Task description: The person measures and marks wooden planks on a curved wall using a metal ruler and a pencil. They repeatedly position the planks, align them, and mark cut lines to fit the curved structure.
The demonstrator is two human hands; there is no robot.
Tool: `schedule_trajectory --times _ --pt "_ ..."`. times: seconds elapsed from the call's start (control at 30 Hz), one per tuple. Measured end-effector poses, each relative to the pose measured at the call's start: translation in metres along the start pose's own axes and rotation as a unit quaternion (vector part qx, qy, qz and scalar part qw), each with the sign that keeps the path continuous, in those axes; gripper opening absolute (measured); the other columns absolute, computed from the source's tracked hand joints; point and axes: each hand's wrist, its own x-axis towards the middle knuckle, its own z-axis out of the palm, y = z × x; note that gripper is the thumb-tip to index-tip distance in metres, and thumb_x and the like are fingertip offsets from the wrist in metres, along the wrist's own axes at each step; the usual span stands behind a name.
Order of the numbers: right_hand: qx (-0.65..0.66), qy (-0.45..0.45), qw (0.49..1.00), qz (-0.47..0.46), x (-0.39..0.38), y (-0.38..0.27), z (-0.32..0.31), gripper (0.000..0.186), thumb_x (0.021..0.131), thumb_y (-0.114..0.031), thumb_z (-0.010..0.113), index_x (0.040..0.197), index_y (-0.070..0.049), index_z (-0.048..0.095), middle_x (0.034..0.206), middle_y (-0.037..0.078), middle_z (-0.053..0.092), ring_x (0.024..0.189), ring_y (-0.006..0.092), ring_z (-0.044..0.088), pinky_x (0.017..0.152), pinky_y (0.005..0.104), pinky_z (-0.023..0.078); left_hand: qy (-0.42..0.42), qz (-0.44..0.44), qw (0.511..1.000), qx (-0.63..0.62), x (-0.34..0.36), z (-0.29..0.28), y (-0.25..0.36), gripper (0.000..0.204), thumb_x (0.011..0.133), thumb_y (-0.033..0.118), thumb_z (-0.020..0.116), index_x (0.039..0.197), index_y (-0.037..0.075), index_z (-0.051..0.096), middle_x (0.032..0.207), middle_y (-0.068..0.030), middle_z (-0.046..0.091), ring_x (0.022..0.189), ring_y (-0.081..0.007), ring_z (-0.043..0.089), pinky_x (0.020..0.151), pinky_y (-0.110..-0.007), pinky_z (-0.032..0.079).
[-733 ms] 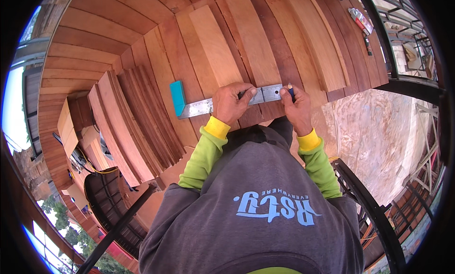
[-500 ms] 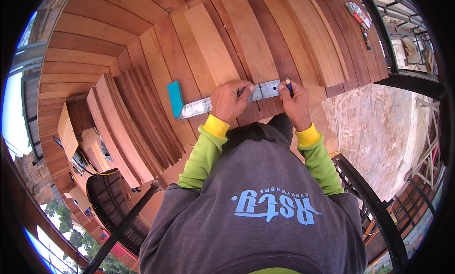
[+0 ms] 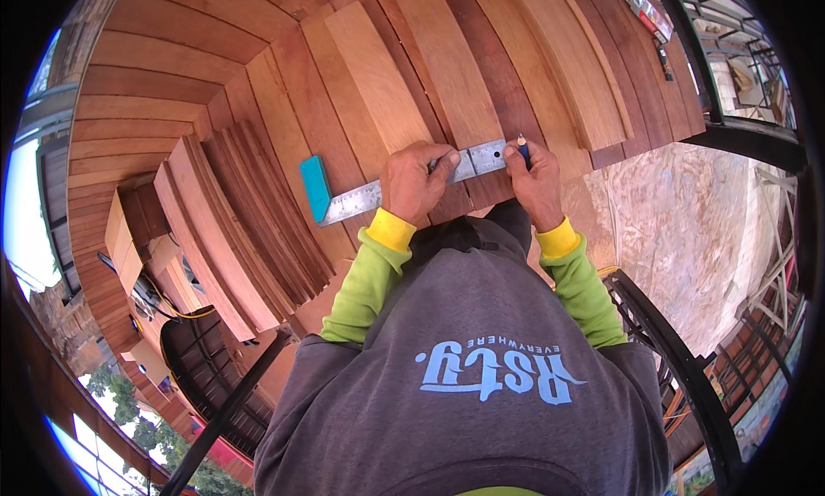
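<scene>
A try square with a teal handle and a steel blade lies slantwise over the near ends of the wooden boards. My left hand is closed on the middle of its blade, thumb and fingers pinched together; a small dark spot shows between them, too little to name. At the blade's right end, my right hand pinches a dark blue pencil, its sharpened tip pointing up and away from me. The fingers of this hand are right beside the blade end. A pale loose board lies beyond my left hand.
Stacked reddish planks stand to the left. Another raised board lies on the right, with a red and white packet farther off. Black metal railing curves beside me, and a stained pale sheet spreads at the right.
The try square's teal handle has shifted slightly left and toward me, and the blade tilts a little more. Both hands keep their holds, with hardly any movement.
</scene>
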Motion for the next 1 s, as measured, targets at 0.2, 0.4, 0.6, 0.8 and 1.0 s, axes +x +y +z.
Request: schedule_trajectory --times 0.2,0.4,0.6,0.8,1.0 --pt "0.014 -0.005 1.0 0.014 0.001 -0.0022 -0.001 0.015 0.092 -0.009 0.057 0.082 0.002 0.06 0.068 -0.004 0.051 0.065 0.004 0.044 0.057 0.0237 0.039 0.002 0.002 1.0 0.005 0.0016 0.0019 -0.0013 0.017 0.083 0.021 0.068 0.088 0.006 0.073 0.079 -0.0146 0.065 0.073 -0.0335 0.063 0.066 -0.04 0.048" --pt "0.023 -0.001 1.0 0.017 0.0013 -0.0007 -0.0006 0.014 0.092 -0.008 0.057 0.082 0.001 0.06 0.067 -0.005 0.049 0.064 0.0039 0.042 0.056 0.0232 0.038 0.003 0.008 1.0 0.007 0.0023 0.0026 -0.0023 0.017 0.083 0.02 0.069 0.088 0.005 0.072 0.078 -0.0141 0.065 0.072 -0.0306 0.063 0.065 -0.038 0.048" --pt "0.015 -0.01 1.0 0.019 0.003 0.0001 -0.0023 0.016 0.092 -0.009 0.057 0.08 0.001 0.059 0.066 -0.005 0.048 0.064 0.0042 0.042 0.056 0.0238 0.037 -0.011 -0.007 1.0 0.0 0.0038 0.0019 -0.0016 0.016 0.083 0.021 0.068 0.088 0.006 0.073 0.082 -0.0153 0.066 0.077 -0.0342 0.064 0.068 -0.04 0.049" --pt "0.012 -0.004 1.0 0.014 0.0033 0.0035 -0.0022 0.016 0.092 -0.01 0.058 0.081 0.002 0.06 0.067 -0.003 0.05 0.065 0.0051 0.043 0.057 0.0248 0.039 -0.025 -0.009 1.0 0.0 0.0057 0.0013 -0.0023 0.017 0.083 0.02 0.068 0.088 0.005 0.072 0.084 -0.0153 0.067 0.079 -0.0343 0.064 0.07 -0.04 0.049" --pt "0.016 -0.003 1.0 0.02 0.0027 -0.0009 -0.0017 0.017 0.092 -0.01 0.058 0.081 0.002 0.06 0.067 -0.003 0.051 0.066 0.005 0.044 0.058 0.0248 0.04 -0.032 -0.016 0.999 -0.001 0.0057 0.0007 -0.0022 0.017 0.083 0.021 0.068 0.089 0.006 0.072 0.085 -0.0154 0.068 0.079 -0.0344 0.065 0.07 -0.04 0.05"
